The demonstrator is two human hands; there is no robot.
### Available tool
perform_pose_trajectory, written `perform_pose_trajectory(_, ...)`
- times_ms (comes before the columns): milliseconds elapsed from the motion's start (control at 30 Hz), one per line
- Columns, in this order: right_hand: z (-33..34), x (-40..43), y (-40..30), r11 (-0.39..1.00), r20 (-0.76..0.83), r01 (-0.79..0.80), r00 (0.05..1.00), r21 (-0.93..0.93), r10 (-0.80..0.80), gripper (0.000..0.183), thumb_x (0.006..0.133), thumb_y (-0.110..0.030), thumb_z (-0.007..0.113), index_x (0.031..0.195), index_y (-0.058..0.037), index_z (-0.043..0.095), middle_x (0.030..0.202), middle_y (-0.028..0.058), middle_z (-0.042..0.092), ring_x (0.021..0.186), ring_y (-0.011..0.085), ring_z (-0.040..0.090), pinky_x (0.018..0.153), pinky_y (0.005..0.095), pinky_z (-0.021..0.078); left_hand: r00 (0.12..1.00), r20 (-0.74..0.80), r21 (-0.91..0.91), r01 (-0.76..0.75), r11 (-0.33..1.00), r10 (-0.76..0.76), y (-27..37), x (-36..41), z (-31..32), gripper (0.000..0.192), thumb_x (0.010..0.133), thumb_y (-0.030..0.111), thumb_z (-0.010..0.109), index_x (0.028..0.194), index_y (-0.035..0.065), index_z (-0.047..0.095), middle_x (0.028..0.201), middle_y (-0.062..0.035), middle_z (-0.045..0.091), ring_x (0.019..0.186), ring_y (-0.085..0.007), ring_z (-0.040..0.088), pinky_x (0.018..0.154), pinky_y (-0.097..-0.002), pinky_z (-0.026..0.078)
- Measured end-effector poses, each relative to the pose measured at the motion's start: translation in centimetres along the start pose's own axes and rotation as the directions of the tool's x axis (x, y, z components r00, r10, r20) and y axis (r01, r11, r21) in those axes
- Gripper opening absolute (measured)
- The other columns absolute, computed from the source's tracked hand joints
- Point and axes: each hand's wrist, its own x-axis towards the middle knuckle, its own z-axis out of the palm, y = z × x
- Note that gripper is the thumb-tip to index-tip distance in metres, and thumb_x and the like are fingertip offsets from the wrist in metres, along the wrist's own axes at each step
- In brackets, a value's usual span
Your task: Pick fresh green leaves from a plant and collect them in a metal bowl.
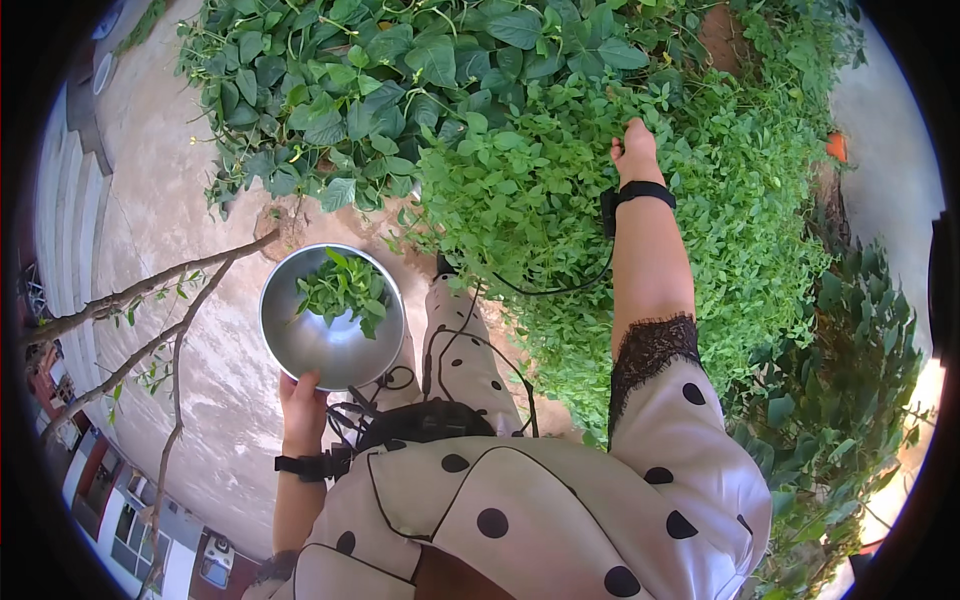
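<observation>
My left hand (303,405) grips the near rim of a metal bowl (289,337), its thumb over the edge. Picked leafy green sprigs (341,289) lie in the far half of the bowl, whose bottom shows bare and shiny. My right arm stretches out over a dense bed of small-leaved green plants (517,202). At its end my right hand (636,142) has its fingers curled in among the leaf tops. Whether a stem is between those fingertips is hidden.
Larger-leaved vines (420,60) grow beyond the small-leaved bed. A forked bare branch (150,281) reaches in from the left over concrete ground (202,420). Darker shrubs (840,360) stand at the right. Black cables (517,367) hang over my legs, and another runs to the right wrist strap.
</observation>
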Motion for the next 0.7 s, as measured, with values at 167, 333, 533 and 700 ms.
perform_pose_trajectory(167,-0.1,-3.9,-0.3,0.992,0.115,0.034,0.992,0.118,-0.048,0.021,0.086,-0.02,0.046,0.094,-0.001,0.049,0.078,0.0101,0.052,0.063,0.0155,0.051,0.046,0.0247,0.038,0.998,0.056,0.018,-0.042,0.999,0.041,1.3,1.3,-0.3,0.044,0.081,0.003,0.049,0.124,0.0003,0.04,0.113,-0.0117,0.053,0.103,-0.0231,0.055,0.088,-0.0365,0.046)
perform_pose_trajectory(333,2.5,-10.0,-0.7,0.833,0.729,0.516,0.646,-0.199,-0.226,0.029,0.087,-0.02,0.049,0.106,-0.0017,0.059,0.097,0.0109,0.062,0.076,0.0161,0.061,0.057,0.0254,0.0455,0.984,0.175,-0.044,-0.019,0.999,0.026,3.5,4.1,-1.7,0.048,0.08,0.001,0.052,0.127,0.0001,0.038,0.117,-0.012,0.051,0.106,-0.022,0.055,0.086,-0.0347,0.049)
perform_pose_trajectory(533,10.3,-16.2,1.2,-0.048,0.475,0.476,0.856,-0.878,-0.202,0.05,0.084,-0.046,0.055,0.107,-0.0022,0.062,0.11,0.0123,0.061,0.098,0.0265,0.06,0.079,0.0399,0.0481,0.966,0.257,-0.008,-0.021,1.0,0.023,7.6,7.7,-4.0,0.049,0.08,0.0,0.051,0.127,0.001,0.037,0.116,-0.0121,0.051,0.105,-0.0228,0.055,0.086,-0.0354,0.049)
perform_pose_trajectory(700,9.8,-12.4,5.6,-0.218,0.469,0.448,0.882,-0.867,-0.054,0.062,0.079,-0.055,0.056,0.109,-0.0012,0.061,0.111,0.0166,0.06,0.103,0.0329,0.056,0.085,0.0422,0.0461,0.951,0.31,0.028,-0.018,0.999,0.009,11.5,10.3,-6.7,0.047,0.081,0.0,0.05,0.126,0.0021,0.039,0.115,-0.0105,0.052,0.104,-0.022,0.055,0.085,-0.0348,0.049)
